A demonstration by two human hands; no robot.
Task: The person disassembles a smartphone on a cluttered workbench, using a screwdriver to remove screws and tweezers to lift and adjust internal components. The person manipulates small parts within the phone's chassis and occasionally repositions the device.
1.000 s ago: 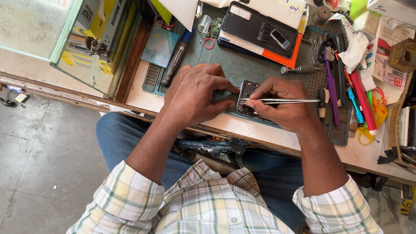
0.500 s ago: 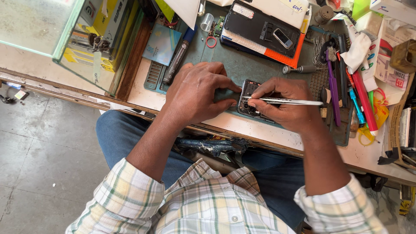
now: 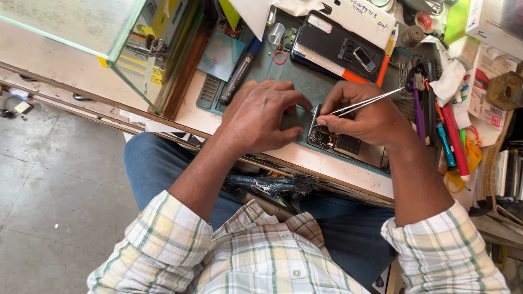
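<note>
An opened phone (image 3: 344,144) with its insides showing lies on a dark green work mat (image 3: 305,81) at the bench's near edge. My left hand (image 3: 261,115) rests flat on the mat beside it, fingertips pressing the phone's left end. My right hand (image 3: 366,116) grips metal tweezers (image 3: 364,102), their tips pointing down into the phone's upper left part. The right hand covers the phone's middle.
A second dark phone (image 3: 338,43) lies at the back on an orange-edged pad. Screwdrivers and pens (image 3: 442,136) crowd the right side. A glass case (image 3: 136,43) stands at the left. A black marker (image 3: 237,76) lies left of the mat.
The tweezers have tilted, their free end now pointing up and right instead of level. Both hands stay on the opened phone.
</note>
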